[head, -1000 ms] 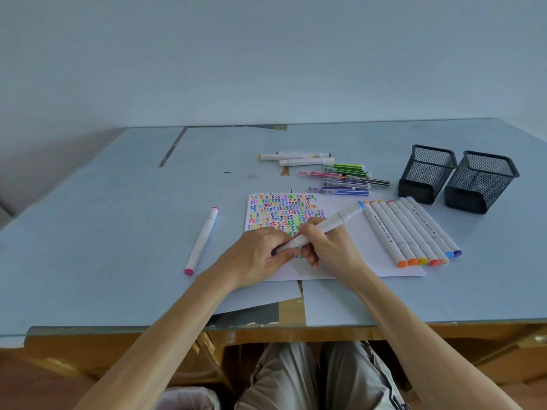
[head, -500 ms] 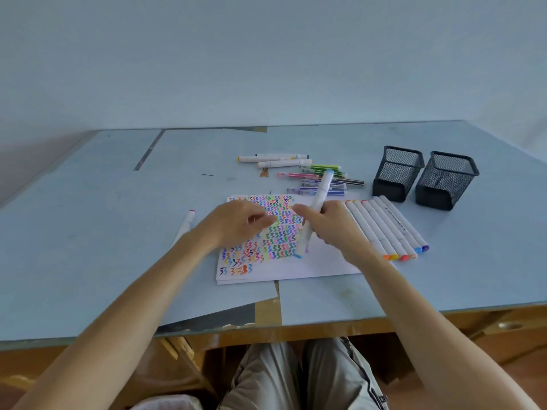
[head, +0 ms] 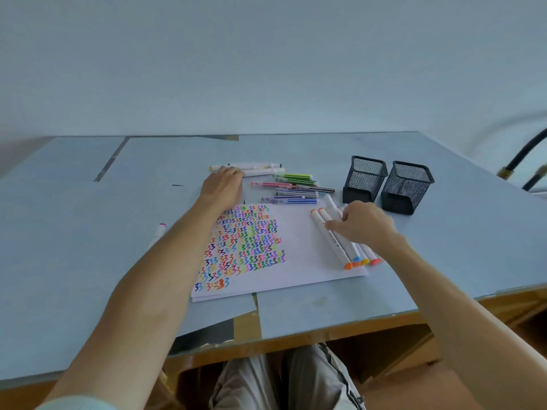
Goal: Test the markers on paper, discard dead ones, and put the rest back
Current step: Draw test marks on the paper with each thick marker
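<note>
**Markers spread around the test paper, both hands among them**

Markers are laid out around one landmark, the paper (head: 296,255), whose left half is covered with coloured squiggles. Nearest, at the paper's right edge, a row of white markers (head: 340,250) with orange, blue, yellow and red end caps is seen; part of the row is covered by the right hand (head: 362,224). That hand's fingers are curled down onto the barrels, with one white marker (head: 331,204) jutting out beyond the knuckles; whether it is actually gripped cannot be told. Left of the paper, a pink-capped marker (head: 159,232) is mostly hidden behind the left forearm. Beyond the paper's far edge, thin coloured pens (head: 293,187) lie in a loose pile. Further still, the left hand (head: 223,184) rests palm down with its fingers on the near end of white markers (head: 254,169); any grip is hidden. Beyond the paper's right corner stand two black mesh holders (head: 387,184), their contents hard to make out.
</note>
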